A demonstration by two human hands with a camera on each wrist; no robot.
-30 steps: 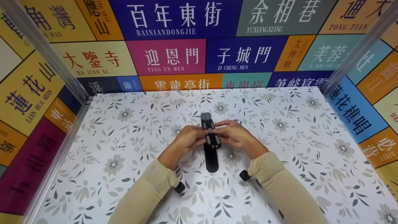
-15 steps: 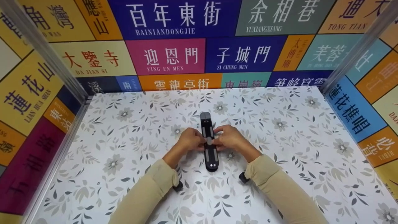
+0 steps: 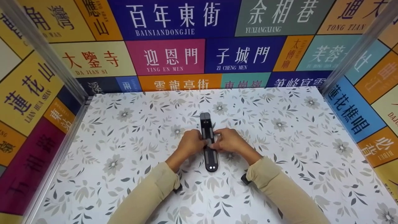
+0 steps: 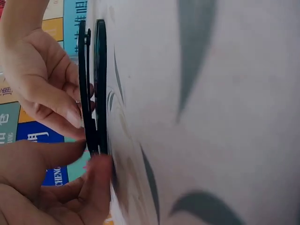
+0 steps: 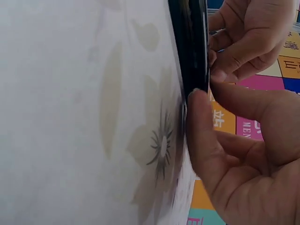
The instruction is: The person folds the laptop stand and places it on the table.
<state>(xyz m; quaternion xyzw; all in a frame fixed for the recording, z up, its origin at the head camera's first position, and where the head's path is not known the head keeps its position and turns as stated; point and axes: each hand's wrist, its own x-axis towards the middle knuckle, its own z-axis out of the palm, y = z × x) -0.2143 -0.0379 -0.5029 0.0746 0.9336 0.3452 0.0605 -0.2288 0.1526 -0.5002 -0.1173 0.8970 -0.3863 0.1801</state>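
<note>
A slim black folding stand [image 3: 211,159] with grey pads and rounded ends lies lengthwise on the patterned table in the head view. My left hand [image 3: 190,141] pinches its middle from the left, thumb on top near a round grey pivot. From the right, my right hand [image 3: 230,140] pinches the same part. Two long layers of the stand [image 4: 101,70] show edge-on in the left wrist view, with a narrow gap between them. In the right wrist view, the right thumb and forefinger [image 5: 201,117] are at the stand's edge. The underside is hidden.
White floral paper covers the table [image 3: 124,186]. Colourful sign-printed panels [image 3: 174,56] stand along the back and both sides. Clear plastic strips [image 3: 59,59] run up the corners. Dark wrist devices [image 3: 245,179] sit by the beige cuffs.
The stand's upper layer, raised and offset a second ago, came down toward me and now lies in line over the lower one. Both hands lowered with it and have since shifted only slightly.
</note>
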